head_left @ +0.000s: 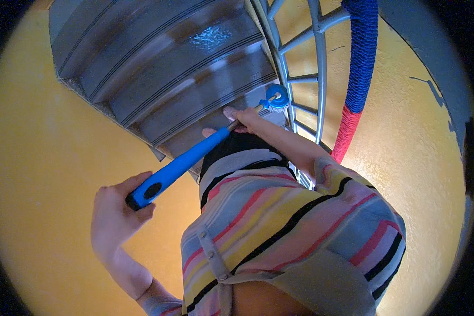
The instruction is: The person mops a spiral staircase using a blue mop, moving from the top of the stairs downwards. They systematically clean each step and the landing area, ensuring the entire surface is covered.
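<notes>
A curved flight of grey stairs (pixel 168 68) fills the upper half of the view, with about five or six treads showing, each edged with dark grooved strips; yellow textured walls (pixel 47 174) close it in on both sides. On the right runs one grey metal railing (pixel 319 63) with several crossbars, and beside it one thick handrail (pixel 361 58) wrapped blue above and red below, curving down toward the person's shoulder. The person's striped shirt (pixel 295 226) takes up the lower middle and hides the nearest steps and most of the right forearm. One long-handled mop (pixel 195 152) lies slanted across the centre, its blue grip low on the left, its thin shaft rising to a round blue head (pixel 277 97) that sits at the right end of a tread, just beside the railing. The left hand (pixel 118 210) is raised at the lower left, wrist bent back, its fingers wrapped around the black-tipped end of the blue grip. The right hand (pixel 242 118) reaches forward and down past the shirt, its fingers closed around the shaft near the head. There are two hands, both on the one mop.
</notes>
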Tool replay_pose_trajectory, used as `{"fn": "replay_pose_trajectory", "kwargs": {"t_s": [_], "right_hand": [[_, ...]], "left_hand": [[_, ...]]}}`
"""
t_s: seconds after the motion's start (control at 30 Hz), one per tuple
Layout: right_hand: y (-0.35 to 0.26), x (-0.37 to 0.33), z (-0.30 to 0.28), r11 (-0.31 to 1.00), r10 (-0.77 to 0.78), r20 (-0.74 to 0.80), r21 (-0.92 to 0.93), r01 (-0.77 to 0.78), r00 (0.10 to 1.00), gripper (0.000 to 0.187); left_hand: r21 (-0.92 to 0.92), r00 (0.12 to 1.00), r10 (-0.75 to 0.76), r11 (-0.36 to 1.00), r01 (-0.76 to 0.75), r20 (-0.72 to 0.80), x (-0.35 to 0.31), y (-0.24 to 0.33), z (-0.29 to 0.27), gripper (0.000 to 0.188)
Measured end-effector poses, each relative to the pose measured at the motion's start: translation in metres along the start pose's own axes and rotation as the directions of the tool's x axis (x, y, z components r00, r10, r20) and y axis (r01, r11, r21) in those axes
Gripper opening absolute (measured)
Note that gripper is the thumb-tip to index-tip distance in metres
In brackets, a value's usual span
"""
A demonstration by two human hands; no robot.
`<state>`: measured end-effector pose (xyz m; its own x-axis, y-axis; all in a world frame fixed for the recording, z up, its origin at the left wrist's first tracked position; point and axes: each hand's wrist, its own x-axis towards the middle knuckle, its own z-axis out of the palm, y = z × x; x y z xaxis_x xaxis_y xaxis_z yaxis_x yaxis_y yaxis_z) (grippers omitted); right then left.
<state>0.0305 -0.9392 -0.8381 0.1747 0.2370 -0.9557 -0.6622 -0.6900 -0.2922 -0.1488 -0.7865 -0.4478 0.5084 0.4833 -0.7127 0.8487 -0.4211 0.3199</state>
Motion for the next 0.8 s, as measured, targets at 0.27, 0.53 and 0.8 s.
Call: {"fn": "replay_pose_trajectory", "kwargs": {"t_s": [0.27,0.53,0.8], "right_hand": [[0.0,0.011,0.03,0.981,-0.192,0.113,0.056,0.187,0.975,0.029],[-0.056,0.115,0.038,0.956,-0.228,-0.159,0.149,0.252,0.961,0.03],[-0.029,0.145,0.007,0.993,-0.077,0.036,0.088,0.074,0.996,0.018]], "left_hand": [[-0.064,0.978,-0.143,0.989,0.135,-0.152,-0.07,0.008,-0.008,0.055],[0.025,0.991,-0.092,0.995,0.095,-0.093,0.034,0.016,0.033,0.05],[0.016,1.0,-0.015,1.0,0.016,-0.028,0.045,0.026,0.005,0.047]]}}
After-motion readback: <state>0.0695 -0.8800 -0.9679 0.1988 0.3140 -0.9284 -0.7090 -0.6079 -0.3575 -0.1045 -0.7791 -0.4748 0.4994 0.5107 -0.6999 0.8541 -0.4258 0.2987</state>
